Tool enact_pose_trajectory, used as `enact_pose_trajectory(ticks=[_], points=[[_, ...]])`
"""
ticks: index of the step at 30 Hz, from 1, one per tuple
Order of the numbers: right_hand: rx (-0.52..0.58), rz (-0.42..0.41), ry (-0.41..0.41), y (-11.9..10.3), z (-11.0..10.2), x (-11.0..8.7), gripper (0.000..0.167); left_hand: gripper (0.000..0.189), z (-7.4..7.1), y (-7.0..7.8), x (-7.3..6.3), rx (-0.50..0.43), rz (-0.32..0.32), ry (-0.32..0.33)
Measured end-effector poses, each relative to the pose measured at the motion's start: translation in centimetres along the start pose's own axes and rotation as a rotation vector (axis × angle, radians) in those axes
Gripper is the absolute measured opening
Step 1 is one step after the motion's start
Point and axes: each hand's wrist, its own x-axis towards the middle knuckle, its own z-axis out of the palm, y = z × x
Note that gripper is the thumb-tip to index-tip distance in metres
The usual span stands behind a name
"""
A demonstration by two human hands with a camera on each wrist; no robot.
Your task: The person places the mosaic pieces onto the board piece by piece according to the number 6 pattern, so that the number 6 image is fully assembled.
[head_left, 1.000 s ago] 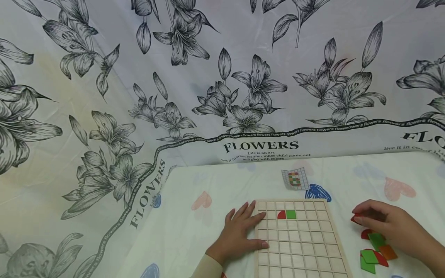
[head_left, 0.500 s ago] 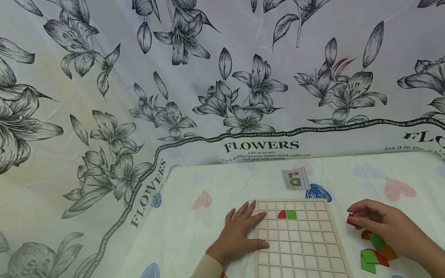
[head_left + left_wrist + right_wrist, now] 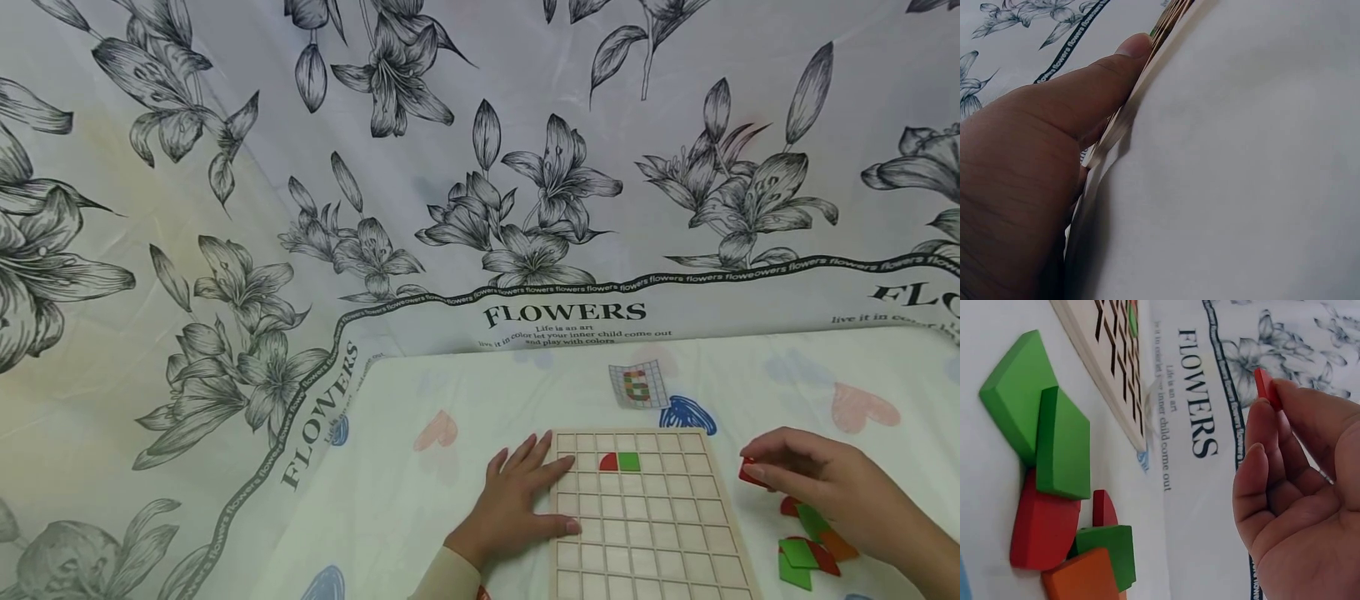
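Observation:
A wooden grid board [image 3: 637,517] lies on the table, with a red quarter-round tile [image 3: 609,462] beside a green square tile [image 3: 628,462] in its second row. My left hand [image 3: 517,504] rests on the board's left edge, fingers spread; in the left wrist view its thumb [image 3: 1104,81] lies along that edge. Just right of the board, my right hand [image 3: 817,475] pinches a small red tile [image 3: 1266,389] between thumb and fingertip, raised above the table. The held tile's full shape is partly hidden by the fingers.
Below the right hand lies a loose pile of green tiles [image 3: 1063,444], red tiles [image 3: 1044,525] and an orange tile [image 3: 1085,575], some overlapping. Behind the board sits a small printed pattern card [image 3: 637,385]. A flower-printed cloth [image 3: 525,183] hangs at the back.
My right hand has shifted slightly left toward the board with the red tile, which has turned a little in the fingers. The left hand and board have stayed put.

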Motion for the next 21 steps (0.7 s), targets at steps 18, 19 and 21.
enact_pose_trajectory(ticks=[18,19,21], points=[[0.024,-0.185,0.017,-2.8,0.5,1.9,0.011,0.085,0.1,-0.1,0.0,-0.007,0.007,0.015],[0.036,-0.193,0.014,-3.1,0.6,2.1,0.011,0.085,0.1,-0.1,0.0,-0.006,0.007,0.014],[0.055,-0.212,0.011,-3.7,0.8,2.4,0.011,0.085,0.1,-0.1,0.0,-0.007,0.006,0.013]])
